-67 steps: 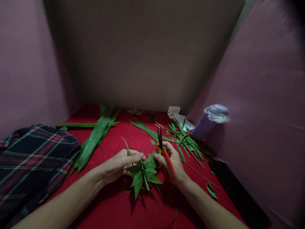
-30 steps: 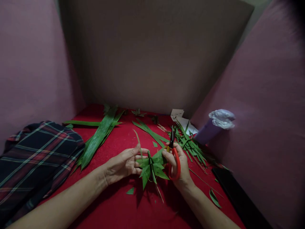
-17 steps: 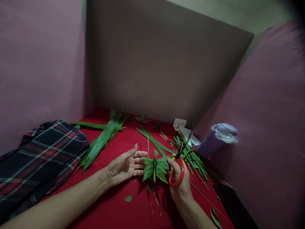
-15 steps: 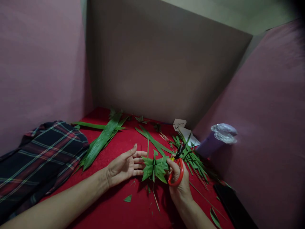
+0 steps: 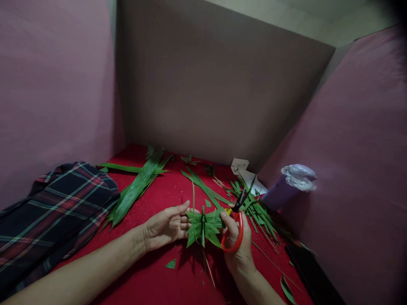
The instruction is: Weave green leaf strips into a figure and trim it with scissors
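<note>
A butterfly shape made of green leaf (image 5: pixel 210 225), with notched wings and a dark folded middle, is held up above the red cloth (image 5: pixel 140 275). My right hand (image 5: pixel 240 250) pinches its right wing between thumb and finger. The same hand also carries scissors (image 5: pixel 233 245) with red handle loops, a yellow part and dark blades pointing up and away. At the left wing, my left hand (image 5: pixel 170 226) is open, palm turned inward, thumb up. Its fingertips reach behind the wing; whether they touch it I cannot tell.
Long leaves (image 5: pixel 138 186) lie at the back left beside a plaid cloth (image 5: pixel 73 199). Cut leaf strips (image 5: pixel 254 207) are heaped at right, near white paper (image 5: pixel 257 183) and a purple plastic-topped object (image 5: pixel 284 186). A flat black object (image 5: pixel 310 271) lies front right. Walls surround the surface.
The leaf butterfly and the right hand with the scissors have shifted slightly left and down. My left thumb has come closer to the left wing, and its fingers have curled a little.
</note>
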Available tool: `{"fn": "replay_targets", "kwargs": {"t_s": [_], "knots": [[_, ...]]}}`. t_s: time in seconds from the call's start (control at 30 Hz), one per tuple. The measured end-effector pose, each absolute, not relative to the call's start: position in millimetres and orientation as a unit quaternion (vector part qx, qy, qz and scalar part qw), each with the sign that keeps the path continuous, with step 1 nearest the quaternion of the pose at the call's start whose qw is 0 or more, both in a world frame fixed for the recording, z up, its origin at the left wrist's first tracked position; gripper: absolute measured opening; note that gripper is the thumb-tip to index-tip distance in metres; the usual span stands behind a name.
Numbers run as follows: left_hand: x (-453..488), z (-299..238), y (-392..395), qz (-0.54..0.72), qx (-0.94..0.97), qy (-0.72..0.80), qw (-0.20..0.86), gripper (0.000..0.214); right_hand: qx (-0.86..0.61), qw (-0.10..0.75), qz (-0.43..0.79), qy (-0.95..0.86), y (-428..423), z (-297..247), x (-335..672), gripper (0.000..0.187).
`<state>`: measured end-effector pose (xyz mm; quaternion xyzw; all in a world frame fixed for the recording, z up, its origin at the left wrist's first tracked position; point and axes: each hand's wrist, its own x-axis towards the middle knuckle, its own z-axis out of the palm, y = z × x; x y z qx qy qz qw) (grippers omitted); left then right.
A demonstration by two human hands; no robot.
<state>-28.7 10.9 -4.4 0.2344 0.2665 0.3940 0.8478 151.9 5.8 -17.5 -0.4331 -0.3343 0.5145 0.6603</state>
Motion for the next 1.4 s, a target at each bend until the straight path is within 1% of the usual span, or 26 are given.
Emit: {"fn": "replay_targets", "kwargs": {"t_s": [0.1,0.27,0.4,0.63,0.87,1.0,1.07,1.13,1.2,1.23,1.4], "knots": [[-27,-5,8,0.402,0.279,0.286,0.824,0.028,-0.425,0.666,0.510,-0.340,6,-18,151,0.038],[-21,-9,5,0.422,0.314,0.332,0.783,0.036,-0.426,0.659,0.504,-0.361,4,-17,149,0.035],[-19,-12,5,0.437,0.325,0.366,0.754,0.035,-0.431,0.653,0.493,-0.381,4,-20,148,0.032],[-18,-12,3,0.447,0.343,0.384,0.731,0.037,-0.396,0.660,0.504,-0.392,4,-22,144,0.032],[-17,3,2,0.457,0.322,0.403,0.725,0.032,-0.402,0.644,0.508,-0.407,3,-15,141,0.032],[-33,10,15,0.490,0.327,0.410,0.696,0.030,-0.385,0.633,0.518,-0.428,11,-18,146,0.041],[-45,14,22,0.516,0.334,0.403,0.678,0.029,-0.399,0.591,0.524,-0.465,14,-21,151,0.044],[-58,19,28,0.530,0.338,0.402,0.666,0.027,-0.390,0.529,0.535,-0.530,16,-24,156,0.048],[-69,23,33,0.536,0.335,0.406,0.660,0.027,-0.381,0.456,0.555,-0.581,16,-25,161,0.048],[-73,25,34,0.543,0.332,0.405,0.657,0.027,-0.383,0.438,0.553,-0.597,16,-26,163,0.046],[-87,29,40,0.558,0.331,0.399,0.648,0.028,-0.395,0.356,0.517,-0.671,13,-19,169,0.024]]}}
